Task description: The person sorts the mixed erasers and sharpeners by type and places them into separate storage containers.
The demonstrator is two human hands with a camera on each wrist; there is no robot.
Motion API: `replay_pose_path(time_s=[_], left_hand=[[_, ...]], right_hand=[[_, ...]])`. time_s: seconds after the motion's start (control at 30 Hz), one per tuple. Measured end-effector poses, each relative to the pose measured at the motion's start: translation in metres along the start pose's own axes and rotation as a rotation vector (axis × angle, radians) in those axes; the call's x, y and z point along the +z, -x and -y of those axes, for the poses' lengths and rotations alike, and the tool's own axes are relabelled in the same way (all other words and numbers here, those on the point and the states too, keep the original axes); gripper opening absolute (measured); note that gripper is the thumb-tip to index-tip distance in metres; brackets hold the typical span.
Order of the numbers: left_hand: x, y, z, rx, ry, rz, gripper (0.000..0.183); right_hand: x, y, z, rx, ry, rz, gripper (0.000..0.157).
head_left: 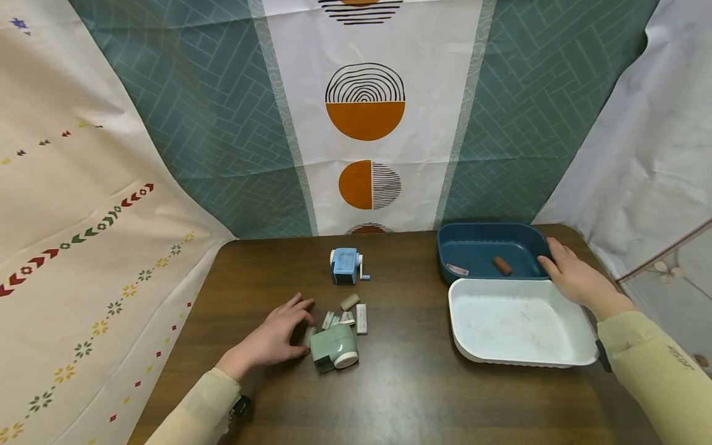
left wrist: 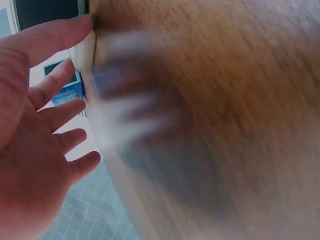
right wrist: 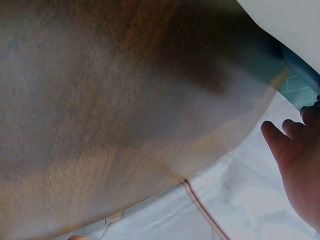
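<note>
My left hand (head_left: 276, 334) is spread beside a light green pencil sharpener (head_left: 334, 346) with a white knob. Between its thumb and forefinger stands a small pale block (head_left: 309, 335); in the left wrist view the fingers look apart and not closed round it. Behind the green sharpener lie several small erasers, among them a white eraser (head_left: 361, 319) and a tan eraser (head_left: 350, 301). My right hand (head_left: 575, 275) rests at the right rim of a dark blue basin (head_left: 489, 230), thumb toward its inside. In that basin lie a brown eraser (head_left: 502, 266) and a pinkish-white eraser (head_left: 457, 270).
A blue pencil sharpener (head_left: 345, 266) with a crank stands farther back on the brown table (head_left: 411, 395). In front of the blue basin sits a white basin (head_left: 523, 321). Patterned cloths (head_left: 211, 123) hang behind and at the sides.
</note>
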State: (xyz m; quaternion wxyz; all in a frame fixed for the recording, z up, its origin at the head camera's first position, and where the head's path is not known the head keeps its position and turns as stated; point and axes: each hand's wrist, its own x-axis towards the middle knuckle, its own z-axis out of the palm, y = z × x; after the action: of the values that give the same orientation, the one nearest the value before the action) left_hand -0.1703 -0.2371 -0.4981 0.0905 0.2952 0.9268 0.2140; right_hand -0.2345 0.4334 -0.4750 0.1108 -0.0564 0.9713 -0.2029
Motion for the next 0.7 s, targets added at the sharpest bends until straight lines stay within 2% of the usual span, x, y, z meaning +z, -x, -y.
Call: replay_pose_path(time_s=[0.5, 0.7], left_hand=[[-0.0013, 0.002, 0.0031, -0.03, -0.016, 0.004, 0.042], [-0.0059, 0.0022, 0.0043, -0.02, -0.046, -0.049, 0.04]], right_hand=[[0.0006, -0.0011, -0.0015, -0.001, -0.004, 0.009, 0.084], [0.001, -0.0026, -0.0018, 0.001, 0.003, 0.01, 0.084]])
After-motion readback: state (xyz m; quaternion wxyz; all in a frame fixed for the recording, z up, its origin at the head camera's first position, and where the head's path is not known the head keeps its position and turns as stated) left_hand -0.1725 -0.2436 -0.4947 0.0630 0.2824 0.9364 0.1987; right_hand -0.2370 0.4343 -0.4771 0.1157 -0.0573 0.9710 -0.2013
